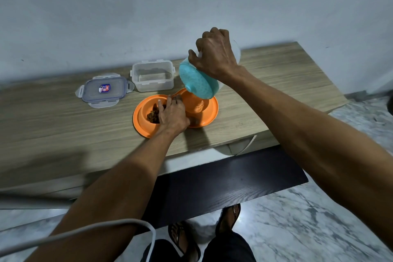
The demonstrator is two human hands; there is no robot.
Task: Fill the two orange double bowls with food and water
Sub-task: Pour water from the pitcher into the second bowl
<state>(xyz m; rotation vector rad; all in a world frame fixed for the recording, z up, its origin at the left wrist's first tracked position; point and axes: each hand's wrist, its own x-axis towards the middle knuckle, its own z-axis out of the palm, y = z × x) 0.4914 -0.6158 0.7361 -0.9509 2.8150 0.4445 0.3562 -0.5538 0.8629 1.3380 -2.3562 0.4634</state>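
Note:
One orange double bowl (140, 121) lies on the wooden table, a little right of centre. Its left cup holds brown food pellets (152, 116). Its right cup (197, 106) has water in it. My left hand (173, 112) rests on the bowl's middle with the fingers fairly straight, holding it steady. My right hand (214, 55) grips a clear bottle with a teal lid (197, 82), tipped lid-down over the right cup. A second orange bowl is not in view.
A clear plastic container (152, 75) stands open behind the bowl. Its lid (104, 90) lies flat to the left. A dark lower board (223, 183) juts out under the table's front edge. A white cable (146, 227) hangs near my legs.

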